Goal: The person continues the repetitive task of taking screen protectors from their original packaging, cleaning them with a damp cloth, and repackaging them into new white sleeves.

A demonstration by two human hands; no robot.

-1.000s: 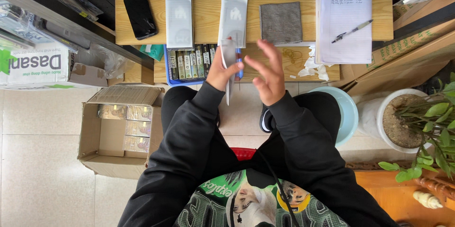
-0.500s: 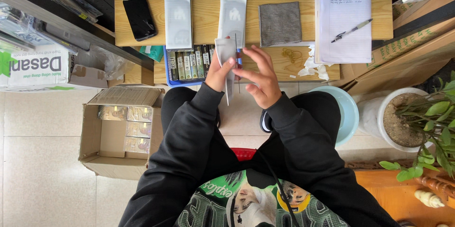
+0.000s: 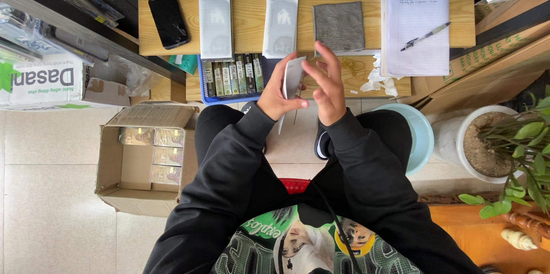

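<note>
From the head view, your left hand (image 3: 279, 95) is closed around the lower part of a thin white screen-protector sheet (image 3: 293, 77), thumb pinching it upright just above the wooden worktop (image 3: 252, 16). Your right hand (image 3: 326, 88) hovers beside its edge, fingers loosely spread and curved, both black-sleeved forearms raised over your knees.

Thin white sheet (image 3: 293, 77) between left hand (image 3: 277, 95) and right hand (image 3: 324, 86), above wooden bench (image 3: 252, 22).

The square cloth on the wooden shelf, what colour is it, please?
Grey cloth, clearest in the head view.
</note>
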